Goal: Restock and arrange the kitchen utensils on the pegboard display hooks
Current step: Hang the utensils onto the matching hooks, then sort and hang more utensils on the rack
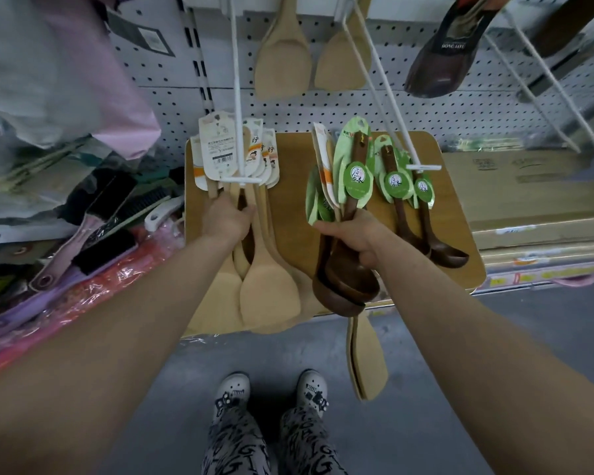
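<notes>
My left hand (227, 219) grips the handles of several pale wooden spatulas (268, 296) that hang by white card tags on a long white hook (236, 97). My right hand (352, 234) grips a bundle of dark wooden ladles (340, 282) with green leaf-shaped tags, together with pale wooden spatulas (369, 361) that hang down below it. To the right, two more dark ladles (436, 248) with green tags hang on a second white hook (384, 94). The white pegboard (426, 108) fills the background.
Two untagged wooden spatulas (283, 53) and a dark packaged utensil (443, 56) hang higher up. A wooden board (460, 234) stands behind the hooks. Brushes (93, 228) lie on the left shelf, flat cartons (542, 197) on the right. My feet (271, 392) stand on grey floor.
</notes>
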`<state>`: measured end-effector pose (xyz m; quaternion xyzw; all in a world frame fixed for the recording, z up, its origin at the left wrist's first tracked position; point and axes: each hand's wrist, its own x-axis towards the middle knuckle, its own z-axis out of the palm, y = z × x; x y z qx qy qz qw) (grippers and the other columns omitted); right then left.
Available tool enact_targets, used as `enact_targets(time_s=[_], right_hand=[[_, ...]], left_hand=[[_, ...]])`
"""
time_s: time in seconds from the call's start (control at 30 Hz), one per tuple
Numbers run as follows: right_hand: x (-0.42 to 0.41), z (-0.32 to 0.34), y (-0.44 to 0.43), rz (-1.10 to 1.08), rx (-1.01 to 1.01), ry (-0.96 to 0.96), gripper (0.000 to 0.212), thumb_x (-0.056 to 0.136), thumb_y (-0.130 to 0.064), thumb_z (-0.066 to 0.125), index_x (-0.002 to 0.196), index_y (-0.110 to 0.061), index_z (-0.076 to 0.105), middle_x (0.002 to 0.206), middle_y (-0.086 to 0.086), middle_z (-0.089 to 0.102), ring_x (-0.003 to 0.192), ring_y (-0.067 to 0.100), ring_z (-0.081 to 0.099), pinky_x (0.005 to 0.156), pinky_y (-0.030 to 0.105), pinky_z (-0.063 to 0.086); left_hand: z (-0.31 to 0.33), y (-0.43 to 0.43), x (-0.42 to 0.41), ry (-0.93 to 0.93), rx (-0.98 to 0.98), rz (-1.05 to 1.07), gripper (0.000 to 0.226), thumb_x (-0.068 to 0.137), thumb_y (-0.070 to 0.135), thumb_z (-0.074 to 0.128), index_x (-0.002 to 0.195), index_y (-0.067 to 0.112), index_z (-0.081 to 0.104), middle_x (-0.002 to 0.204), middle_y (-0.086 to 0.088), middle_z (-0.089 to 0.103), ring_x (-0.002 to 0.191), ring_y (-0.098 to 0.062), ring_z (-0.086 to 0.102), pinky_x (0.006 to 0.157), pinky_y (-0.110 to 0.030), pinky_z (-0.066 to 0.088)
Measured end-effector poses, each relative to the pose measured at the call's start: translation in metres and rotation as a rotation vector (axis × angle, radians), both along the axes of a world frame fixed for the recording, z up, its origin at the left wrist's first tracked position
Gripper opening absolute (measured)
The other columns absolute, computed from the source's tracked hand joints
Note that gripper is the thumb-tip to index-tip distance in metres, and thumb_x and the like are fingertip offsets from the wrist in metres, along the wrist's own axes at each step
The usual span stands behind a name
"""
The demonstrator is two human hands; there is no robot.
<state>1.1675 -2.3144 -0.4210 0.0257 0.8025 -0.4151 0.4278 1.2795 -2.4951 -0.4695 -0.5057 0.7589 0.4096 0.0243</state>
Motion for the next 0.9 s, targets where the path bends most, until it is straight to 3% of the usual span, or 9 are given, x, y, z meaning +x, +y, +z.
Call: enact_targets(time_s=[0.17,0.23,0.37,0.5,0.6,0.67,0.77,0.83,0.9], right_hand=[[-0.002,0.015,0.005,-0.031,-0.034,-0.010,0.050,0.078,-0.018,0.082,0.122,-0.006,0.063,0.114,0.010,0.070,0.106,0.028,0.065,0.098,0.044,0.052],[-0.004,0.019,0.006,-0.038,-0.035,-0.007,0.049,0.077,-0.019,0.083,0.121,-0.006,0.064,0.112,0.010,0.070,0.104,0.028,0.066,0.097,0.043,0.053],[-0.006,0.026,-0.001,-0.014,-0.034,-0.038,0.051,0.083,-0.037,0.076,0.122,-0.007,0.063,0.108,0.013,0.070,0.100,0.031,0.067,0.092,0.047,0.055],[-0.009,0.036,-0.012,0.067,-0.012,-0.085,0.069,0.088,-0.066,0.053,0.124,-0.008,0.057,0.112,0.014,0.067,0.104,0.034,0.064,0.097,0.048,0.051],[-0.009,0.032,-0.025,0.103,0.046,-0.082,0.083,0.084,-0.076,0.044,0.125,-0.006,0.058,0.113,0.012,0.067,0.104,0.034,0.063,0.099,0.048,0.049],[-0.004,0.033,-0.035,0.123,0.032,-0.120,0.072,0.088,-0.069,0.046,0.122,-0.008,0.059,0.112,0.010,0.067,0.102,0.033,0.064,0.096,0.047,0.051],[0.006,0.046,-0.048,0.064,-0.109,-0.248,0.024,0.101,-0.029,0.050,0.102,-0.009,0.062,0.093,0.009,0.068,0.080,0.021,0.066,0.071,0.033,0.057],[0.006,0.049,-0.055,0.023,-0.194,-0.333,0.020,0.097,-0.009,0.045,0.097,-0.006,0.065,0.084,0.010,0.069,0.071,0.018,0.066,0.057,0.027,0.056],[0.008,0.046,-0.062,-0.007,-0.258,-0.364,0.028,0.093,-0.001,0.042,0.106,0.001,0.067,0.095,0.015,0.069,0.081,0.022,0.068,0.056,0.028,0.057]], left_hand=[[0.028,0.031,0.014,0.135,-0.249,-0.072,0.035,0.092,0.025,0.059,0.125,0.013,0.057,0.130,-0.013,0.052,0.120,-0.029,0.050,0.099,-0.034,0.040],[0.045,0.053,0.008,0.225,-0.033,-0.132,0.034,0.095,0.030,0.057,0.125,0.016,0.059,0.124,-0.007,0.060,0.114,-0.024,0.056,0.098,-0.033,0.044],[0.070,0.097,-0.008,0.176,0.739,-0.179,0.049,0.093,0.052,0.053,0.129,0.019,0.056,0.121,-0.004,0.065,0.110,-0.020,0.061,0.099,-0.039,0.048],[0.082,0.102,-0.013,0.281,0.966,-0.068,0.038,0.092,0.039,0.060,0.123,0.017,0.060,0.112,-0.003,0.071,0.101,-0.013,0.067,0.082,-0.024,0.052],[0.089,0.092,-0.009,0.277,0.956,-0.126,0.022,0.092,0.020,0.062,0.113,0.015,0.064,0.100,-0.004,0.073,0.092,-0.014,0.069,0.076,-0.024,0.054],[0.090,0.087,-0.006,0.262,0.887,-0.139,0.019,0.089,0.007,0.058,0.105,0.015,0.064,0.093,-0.007,0.071,0.091,-0.018,0.067,0.077,-0.028,0.053],[0.088,0.076,0.003,0.233,0.679,-0.065,0.032,0.078,-0.003,0.053,0.103,0.015,0.062,0.095,-0.012,0.067,0.096,-0.027,0.063,0.077,-0.031,0.051],[0.087,0.065,0.013,0.267,0.605,-0.004,0.037,0.076,-0.003,0.054,0.107,0.013,0.062,0.100,-0.015,0.067,0.099,-0.030,0.063,0.082,-0.034,0.051],[0.087,0.050,0.023,0.322,0.585,0.036,0.043,0.073,-0.003,0.055,0.113,0.010,0.062,0.106,-0.016,0.068,0.102,-0.032,0.064,0.087,-0.036,0.052]])
